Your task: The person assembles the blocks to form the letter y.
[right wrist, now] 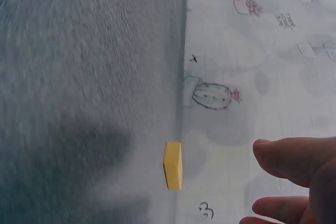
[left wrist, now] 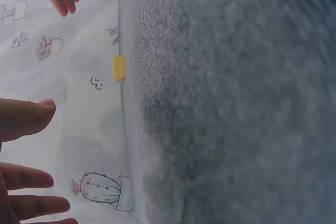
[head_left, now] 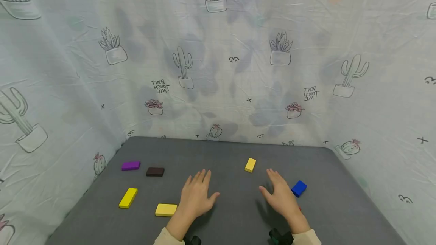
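Head view alone shows the blue block [head_left: 299,188].

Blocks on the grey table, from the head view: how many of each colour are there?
Yellow blocks: 3
Purple block: 1
Dark brown block: 1
Blue block: 1
Red piece: 1, mostly hidden, shape unclear
Total: 7, counting the red piece

On the table [head_left: 235,218] before the curtain [head_left: 218,75], four blocks [head_left: 128,198] lie left, one block [head_left: 250,165] near the middle, another block [head_left: 299,188] right.
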A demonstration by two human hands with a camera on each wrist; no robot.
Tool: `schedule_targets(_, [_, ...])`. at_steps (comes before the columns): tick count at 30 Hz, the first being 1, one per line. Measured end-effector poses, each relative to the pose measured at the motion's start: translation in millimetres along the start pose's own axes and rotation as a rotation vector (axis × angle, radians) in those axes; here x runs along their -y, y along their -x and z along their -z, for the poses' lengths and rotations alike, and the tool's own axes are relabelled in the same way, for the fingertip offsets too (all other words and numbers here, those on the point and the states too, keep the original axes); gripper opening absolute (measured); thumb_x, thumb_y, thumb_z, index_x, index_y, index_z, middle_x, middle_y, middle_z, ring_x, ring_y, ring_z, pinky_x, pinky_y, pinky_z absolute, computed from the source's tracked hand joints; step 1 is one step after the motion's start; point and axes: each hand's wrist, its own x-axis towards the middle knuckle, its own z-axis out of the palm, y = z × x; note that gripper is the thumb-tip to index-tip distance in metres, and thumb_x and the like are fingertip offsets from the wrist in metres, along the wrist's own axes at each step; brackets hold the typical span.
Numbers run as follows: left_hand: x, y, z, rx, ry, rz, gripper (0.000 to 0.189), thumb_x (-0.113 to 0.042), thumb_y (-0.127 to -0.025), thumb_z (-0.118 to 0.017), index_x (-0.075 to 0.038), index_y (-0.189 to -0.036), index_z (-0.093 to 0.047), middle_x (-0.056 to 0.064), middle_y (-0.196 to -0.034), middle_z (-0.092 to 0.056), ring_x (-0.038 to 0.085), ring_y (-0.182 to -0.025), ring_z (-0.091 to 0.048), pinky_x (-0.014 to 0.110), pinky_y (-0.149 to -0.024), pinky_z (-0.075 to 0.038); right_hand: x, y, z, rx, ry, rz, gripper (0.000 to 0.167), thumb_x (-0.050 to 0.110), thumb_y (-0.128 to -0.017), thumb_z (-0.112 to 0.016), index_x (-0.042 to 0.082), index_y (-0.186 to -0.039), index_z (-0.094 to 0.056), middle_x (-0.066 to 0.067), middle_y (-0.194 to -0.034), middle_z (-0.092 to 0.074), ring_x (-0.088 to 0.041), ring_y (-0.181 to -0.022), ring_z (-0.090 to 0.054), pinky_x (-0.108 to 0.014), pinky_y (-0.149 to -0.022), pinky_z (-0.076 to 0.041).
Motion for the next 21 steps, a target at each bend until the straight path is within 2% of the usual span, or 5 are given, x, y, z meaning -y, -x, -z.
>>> schedule_targets(8, [-13.5,-6.8,1.7,-0.037,0.031,-0.028,0.070,-0.054,-0.085,-0.061,-0.007,-0.137,-0.050,0.014,-0.137,-0.053,0.031,-0.125,-0.052,0.053,-0.102,-0.041,-14,0.7,19,-0.005,-0.048,-0.043,0.070,0.025,-0.089,-0.066,-0.001,-0.145,-0.034,-0.025,-0.147,-0.036,-0.045,-0.134,-0.035,-0.061,-0.104,-0.034])
schedule_targets(14, [-26.6,-12.6,2.2,-0.055,0.084,-0.040,0.067,-0.053,-0.085,-0.062,-0.007,-0.134,-0.054,0.012,-0.133,-0.057,0.029,-0.120,-0.056,0.050,-0.098,-0.045,-23,4.9,34,-0.027,-0.077,-0.036,0.071,0.026,-0.089,-0.067,0.000,-0.146,-0.033,-0.027,-0.145,-0.037,-0.046,-0.130,-0.038,-0.062,-0.101,-0.037])
schedule_targets(21, [-44.1,-23.9,-3.7,-0.045,0.226,-0.031,0.061,-0.048,-0.085,-0.065,-0.008,-0.130,-0.057,0.010,-0.128,-0.061,0.028,-0.113,-0.060,0.047,-0.090,-0.051,-42,11.7,54,-0.041,-0.058,-0.053,0.069,0.031,-0.091,-0.064,-0.001,-0.145,-0.035,-0.030,-0.142,-0.040,-0.051,-0.124,-0.042,-0.064,-0.094,-0.040])
